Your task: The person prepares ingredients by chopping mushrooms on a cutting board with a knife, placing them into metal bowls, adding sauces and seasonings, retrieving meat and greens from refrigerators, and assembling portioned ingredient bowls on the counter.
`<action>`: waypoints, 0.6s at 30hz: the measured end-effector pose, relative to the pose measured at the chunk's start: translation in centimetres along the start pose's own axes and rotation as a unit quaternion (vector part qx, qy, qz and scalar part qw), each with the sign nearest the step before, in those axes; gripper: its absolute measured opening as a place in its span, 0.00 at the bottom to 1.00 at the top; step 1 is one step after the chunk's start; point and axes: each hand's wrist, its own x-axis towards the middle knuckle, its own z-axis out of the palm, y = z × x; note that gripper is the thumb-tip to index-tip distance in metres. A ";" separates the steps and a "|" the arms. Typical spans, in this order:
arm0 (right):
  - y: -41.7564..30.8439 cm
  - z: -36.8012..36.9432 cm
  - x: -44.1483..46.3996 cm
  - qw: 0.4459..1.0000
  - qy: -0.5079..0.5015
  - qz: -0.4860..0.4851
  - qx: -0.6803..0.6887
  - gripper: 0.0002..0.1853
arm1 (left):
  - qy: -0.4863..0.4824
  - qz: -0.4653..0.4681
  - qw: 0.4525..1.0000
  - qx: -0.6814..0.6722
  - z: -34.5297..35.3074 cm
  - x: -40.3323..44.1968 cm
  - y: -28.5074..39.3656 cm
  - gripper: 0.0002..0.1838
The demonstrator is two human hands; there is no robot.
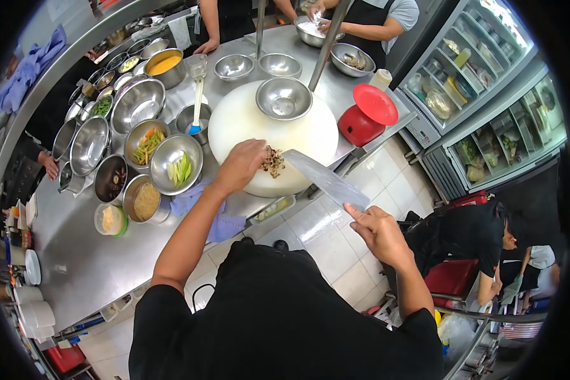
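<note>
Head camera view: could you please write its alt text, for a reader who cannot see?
A person's right hand holds a cleaver beside chopped brown food on a round white cutting board; the left hand is at the pile. A metal bowl sits on the board; bowls of ingredients crowd the steel counter to the left.

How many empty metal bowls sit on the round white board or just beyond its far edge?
3: one bowl on the board, beyond the chopped pieces; a left bowl and a right bowl past the far edge. None there appears hidden.

No legible text; marks on fridge control panel (425,133) too small.
</note>
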 end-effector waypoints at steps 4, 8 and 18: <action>1.5 0.5 0.3 0.999 0.005 -0.004 0.054 0.23 | -0.045 0.067 0.997 0.004 -1.5 2.9 -1.6 0.16; 2.1 0.9 0.3 0.996 0.010 0.012 0.092 0.22 | -0.145 0.135 0.978 -0.060 -0.7 5.4 -3.1 0.19; 2.8 1.0 0.4 0.984 -0.009 0.037 0.173 0.23 | -0.196 0.006 0.981 -0.002 -2.9 3.4 -2.5 0.07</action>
